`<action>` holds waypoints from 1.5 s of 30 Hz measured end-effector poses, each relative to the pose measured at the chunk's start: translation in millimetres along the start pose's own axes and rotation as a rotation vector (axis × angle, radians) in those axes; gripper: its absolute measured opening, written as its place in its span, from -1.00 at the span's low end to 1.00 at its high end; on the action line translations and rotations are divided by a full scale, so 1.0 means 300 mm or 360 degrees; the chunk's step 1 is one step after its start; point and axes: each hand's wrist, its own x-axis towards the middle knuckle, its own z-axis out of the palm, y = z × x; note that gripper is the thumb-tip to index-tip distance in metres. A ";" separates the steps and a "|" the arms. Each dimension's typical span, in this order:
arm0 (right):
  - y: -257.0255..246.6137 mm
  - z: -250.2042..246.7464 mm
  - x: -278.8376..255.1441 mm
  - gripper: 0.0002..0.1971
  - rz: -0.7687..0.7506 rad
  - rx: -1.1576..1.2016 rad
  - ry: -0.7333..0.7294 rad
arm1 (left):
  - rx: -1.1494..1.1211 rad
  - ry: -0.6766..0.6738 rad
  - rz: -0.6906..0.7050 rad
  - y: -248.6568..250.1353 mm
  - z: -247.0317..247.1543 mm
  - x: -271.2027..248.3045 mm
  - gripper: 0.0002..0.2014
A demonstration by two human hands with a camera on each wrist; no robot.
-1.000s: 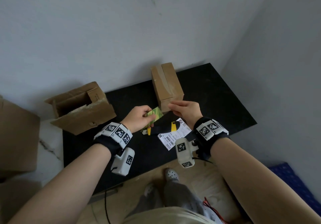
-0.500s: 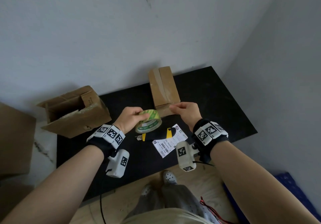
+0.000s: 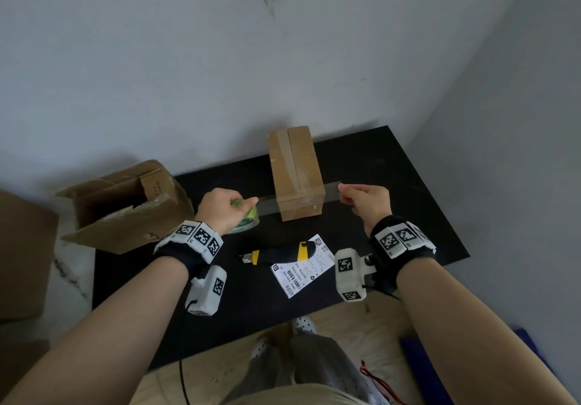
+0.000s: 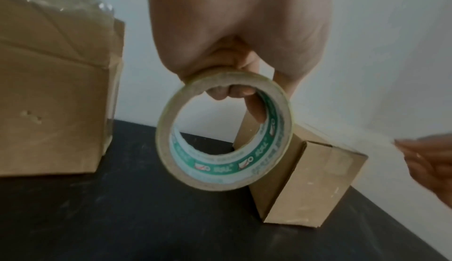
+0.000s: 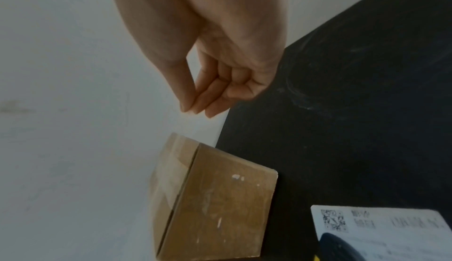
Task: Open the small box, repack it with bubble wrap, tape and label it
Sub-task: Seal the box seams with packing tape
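The small closed cardboard box (image 3: 295, 172) stands on the black table (image 3: 393, 165), a strip of tape along its top seam. Left of it, my left hand (image 3: 221, 208) grips the green-cored tape roll (image 3: 246, 219), fingers hooked through its core (image 4: 225, 135). My right hand (image 3: 361, 198) pinches the free end of the clear tape strip (image 3: 267, 200), which stretches from the roll across the box's near end. The right wrist view shows my thumb and fingers (image 5: 195, 102) pressed together above the box (image 5: 215, 203). A white shipping label (image 3: 303, 264) lies near the front.
A yellow-and-black utility knife (image 3: 276, 255) lies partly under the label. A larger open cardboard box (image 3: 125, 203) sits at the table's left end. More cardboard (image 3: 22, 257) stands at far left. A wall runs right behind the table.
My hands have drawn apart, pulling a length of tape off the roll. The left hand with the roll went left, the right hand went right past the box.
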 end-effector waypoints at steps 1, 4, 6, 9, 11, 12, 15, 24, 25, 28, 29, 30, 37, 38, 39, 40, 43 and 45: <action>-0.003 0.001 0.005 -0.96 0.0038 -0.0016 -0.0023 | -0.0012 0.0008 -0.0002 -0.004 0.006 0.001 -0.64; -0.014 0.017 0.018 -0.93 0.0104 -0.0065 -0.0082 | -0.0027 0.0009 -0.0035 -0.032 0.019 0.002 -0.66; -0.016 0.030 0.029 -0.87 0.0116 -0.0105 -0.0102 | -0.0033 -0.0014 -0.0059 -0.049 0.020 0.003 -0.67; -0.016 0.047 0.043 -0.87 0.0130 -0.0140 -0.0094 | -0.0039 -0.0032 -0.0042 -0.058 0.021 0.005 -0.67; -0.015 0.052 0.050 -0.88 0.0144 -0.0143 -0.0087 | -0.0060 -0.0016 -0.0034 -0.059 0.023 0.009 -0.67; -0.016 0.053 0.051 -0.89 0.0153 -0.0139 -0.0086 | -0.0072 -0.0011 -0.0031 -0.058 0.023 0.012 -0.67; -0.015 0.056 0.058 -0.87 0.0186 -0.0128 -0.0057 | -0.0085 -0.0022 -0.0036 -0.053 0.025 0.018 -0.67; 0.002 0.053 0.066 -0.88 0.0255 -0.0083 0.0041 | -0.0094 -0.0015 -0.0031 -0.044 0.035 0.033 -0.66; 0.001 0.054 0.067 -0.88 0.0260 -0.0086 0.0046 | -0.0092 -0.0018 -0.0033 -0.043 0.036 0.037 -0.66; 0.001 0.056 0.070 -0.89 0.0271 -0.0105 0.0053 | -0.0079 -0.0055 -0.0046 -0.041 0.041 0.046 -0.66; 0.004 0.057 0.071 -0.89 0.0270 -0.0116 0.0057 | -0.0078 -0.0063 -0.0049 -0.041 0.042 0.049 -0.66; 0.007 0.060 0.072 -0.88 0.0267 -0.0131 0.0064 | -0.0076 -0.0067 -0.0052 -0.041 0.044 0.052 -0.66; 0.025 0.086 0.073 -0.88 0.0138 -0.0352 0.0083 | -0.0035 -0.0122 -0.0079 -0.038 0.049 0.066 -0.65; 0.025 0.090 0.070 -0.83 0.0120 -0.0368 0.0090 | -0.0032 -0.0134 -0.0078 -0.039 0.049 0.068 -0.64; 0.024 0.092 0.067 -0.78 0.0107 -0.0383 0.0100 | -0.0032 -0.0148 -0.0075 -0.038 0.049 0.069 -0.64; 0.023 0.093 0.063 -0.75 0.0091 -0.0401 0.0111 | -0.0029 -0.0162 -0.0070 -0.038 0.048 0.070 -0.63; 0.026 0.094 0.054 -0.76 0.0042 -0.0484 0.0152 | -0.0013 -0.0188 -0.0055 -0.038 0.047 0.073 -0.63; 0.031 0.097 0.050 -0.77 -0.0007 -0.0547 0.0189 | -0.0039 -0.0193 -0.0062 -0.039 0.046 0.073 -0.63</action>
